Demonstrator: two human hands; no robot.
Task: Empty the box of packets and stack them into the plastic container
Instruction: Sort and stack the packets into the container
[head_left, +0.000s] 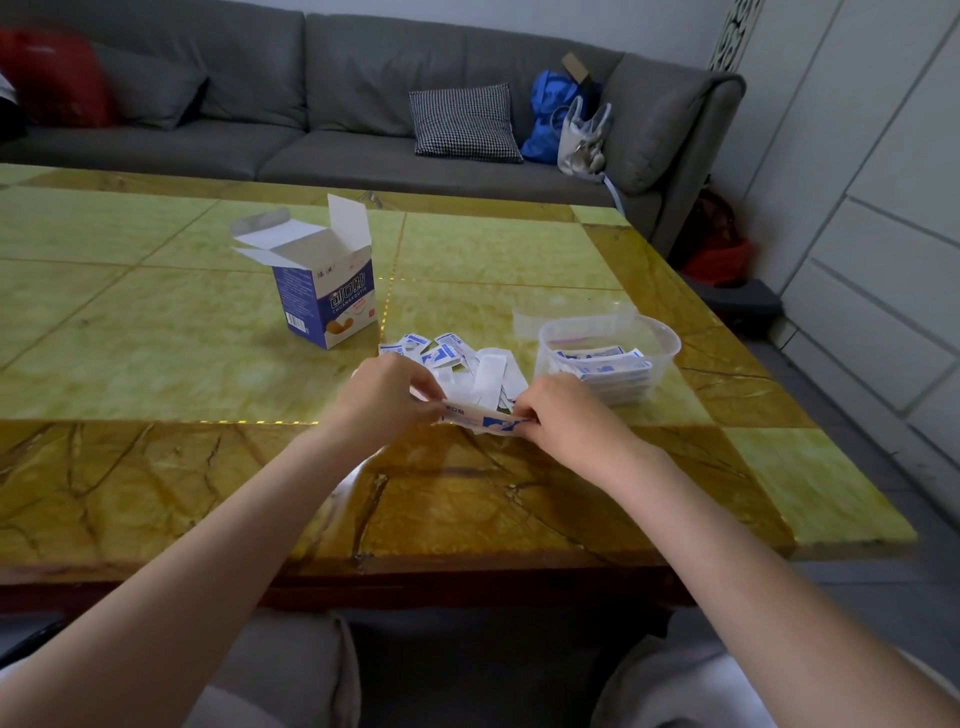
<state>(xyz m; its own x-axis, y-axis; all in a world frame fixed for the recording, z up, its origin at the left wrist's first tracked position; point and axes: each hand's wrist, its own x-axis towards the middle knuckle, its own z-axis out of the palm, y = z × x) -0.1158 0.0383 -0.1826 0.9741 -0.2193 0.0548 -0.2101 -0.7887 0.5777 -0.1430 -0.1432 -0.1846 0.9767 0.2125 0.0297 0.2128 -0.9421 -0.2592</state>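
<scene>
Green-and-amber marble-tiled desk (156, 322); opened blue-white box (324, 283) upright, beyond and left of the grip; loose packets (457, 358) heaped just beyond the grip; clear plastic container (660, 338) with stacked packets right of the grip; its lid (530, 317) flat behind.

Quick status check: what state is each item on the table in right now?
Box: upright, top flaps open.
Plastic container: open, partly filled with stacked packets.
Lid: off, behind container.
Loose packets: scattered on table.
Held packets: pinched between left hand and right hand.
</scene>
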